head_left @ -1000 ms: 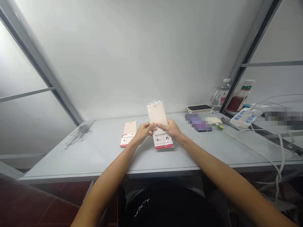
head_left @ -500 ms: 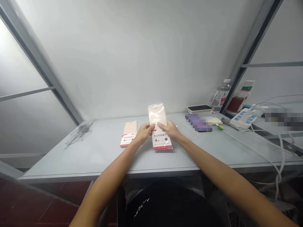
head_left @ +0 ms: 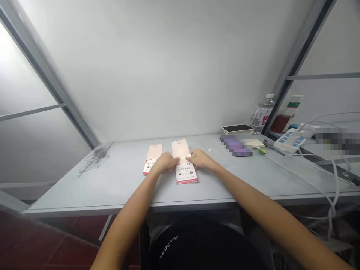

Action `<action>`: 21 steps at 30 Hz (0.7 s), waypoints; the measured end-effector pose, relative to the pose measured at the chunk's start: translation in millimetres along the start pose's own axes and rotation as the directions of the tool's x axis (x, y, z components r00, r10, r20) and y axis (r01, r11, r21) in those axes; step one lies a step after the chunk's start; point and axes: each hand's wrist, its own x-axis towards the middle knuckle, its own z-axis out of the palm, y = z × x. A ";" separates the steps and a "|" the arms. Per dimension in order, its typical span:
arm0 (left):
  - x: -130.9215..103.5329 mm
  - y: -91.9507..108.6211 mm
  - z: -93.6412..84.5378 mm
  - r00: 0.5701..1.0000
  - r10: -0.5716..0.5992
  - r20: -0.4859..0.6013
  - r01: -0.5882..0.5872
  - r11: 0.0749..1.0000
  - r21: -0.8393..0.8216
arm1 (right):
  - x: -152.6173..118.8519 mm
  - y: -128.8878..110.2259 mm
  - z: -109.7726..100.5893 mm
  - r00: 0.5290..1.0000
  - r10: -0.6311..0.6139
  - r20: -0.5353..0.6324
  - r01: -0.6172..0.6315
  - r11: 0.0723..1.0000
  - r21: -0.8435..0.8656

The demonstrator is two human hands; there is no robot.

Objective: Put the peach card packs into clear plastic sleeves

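Note:
Both hands grip a flat ruler-set packet (head_left: 185, 173), pale pink above, with a white lower label, black Chinese print and a red bottom strip. My left hand (head_left: 166, 162) pinches its left edge, thumb on the front. On the right edge my right hand (head_left: 201, 159) does the same, the thumb pressed on the front and the fingers partly hidden behind. The packet is at or just above the desk; I cannot tell if it touches. Just left of it, a matching pink packet (head_left: 154, 152) or small stack lies on the desk, partly covered by my left hand.
On the grey desk (head_left: 120, 187), a phone (head_left: 238, 129), a blurred purple item (head_left: 236, 146), a water bottle (head_left: 262, 114) and a red-brown bottle (head_left: 284, 118) stand or lie right. A power strip (head_left: 289, 140) trails white cables (head_left: 298, 176). Clear film (head_left: 222, 158) lies right of my hands.
Both hands have lowered the packet toward the desk and shifted it slightly left, closer to the other packet. It now looks flatter. The grip stays on both edges.

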 end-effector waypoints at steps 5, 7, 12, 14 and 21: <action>-0.2 2.4 7.1 0.999 -0.004 -0.038 0.015 0.956 0.294 | -0.6 -0.9 2.2 0.998 0.009 -0.056 -0.021 0.977 -0.212; 0.9 2.6 8.6 0.997 0.007 -0.072 0.019 0.934 0.356 | -1.5 -1.4 2.5 0.995 -0.005 -0.098 -0.026 0.950 -0.311; 3.9 -0.6 -0.4 0.983 0.051 -0.174 0.011 0.942 0.336 | -5.2 -2.8 -4.6 0.987 -0.005 -0.162 -0.065 0.901 -0.428; 4.5 -4.9 -11.3 0.953 0.068 -0.294 0.025 0.953 0.302 | -5.5 -1.6 -13.2 0.974 0.011 -0.227 -0.111 0.894 -0.435; 9.8 -33.5 -46.3 0.896 -0.194 -0.398 0.303 0.924 0.232 | -0.5 19.3 -37.5 0.920 0.123 -0.371 -0.332 0.748 -0.575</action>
